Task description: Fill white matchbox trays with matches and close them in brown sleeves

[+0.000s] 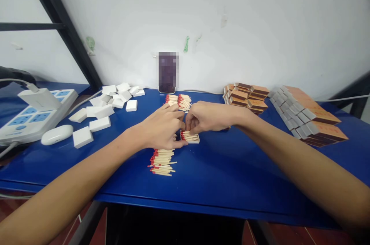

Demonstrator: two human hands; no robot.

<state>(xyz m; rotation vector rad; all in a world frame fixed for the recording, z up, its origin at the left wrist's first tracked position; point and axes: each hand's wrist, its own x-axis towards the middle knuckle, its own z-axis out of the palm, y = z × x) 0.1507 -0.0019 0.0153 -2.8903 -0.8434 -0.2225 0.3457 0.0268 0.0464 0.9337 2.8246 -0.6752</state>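
Blue and glossy, a tabletop (pixel 214 183) is stretching out beneath a small white tray (pixel 194 141), with a pale wall (pixel 260 25) rising beyond that tray; from the head camera, I am seeing two bare hands working right at it. Matches (pixel 190 136) are filling the tray, their red heads pointing left; the left hand (pixel 163 127) is spreading over the area left of the tray, its thumb touching the tray's near left corner, though I cannot tell whether it is gripping; the right hand (pixel 205 117) is curling its fingers together over the tray's far side, and I cannot tell whether anything is pinched between them.

Loose matches (pixel 163 162) are lying to the near left of the tray; two more match piles (pixel 185 102) are sitting beyond it, with a phone (pixel 167 73) leaning on the wall farther back, its screen blurred out; well left of the tray, white boxes (pixel 104 112) are lying in a jumble, and beyond those a power strip (pixel 68 97) is bearing a white charger (pixel 40 98), with a rounded white case (pixel 57 134) resting beside it; right of the tray, brown-orange matchboxes (pixel 245 96) are standing stacked, while grey-ended orange boxes (pixel 318 110) are lining up farther right.
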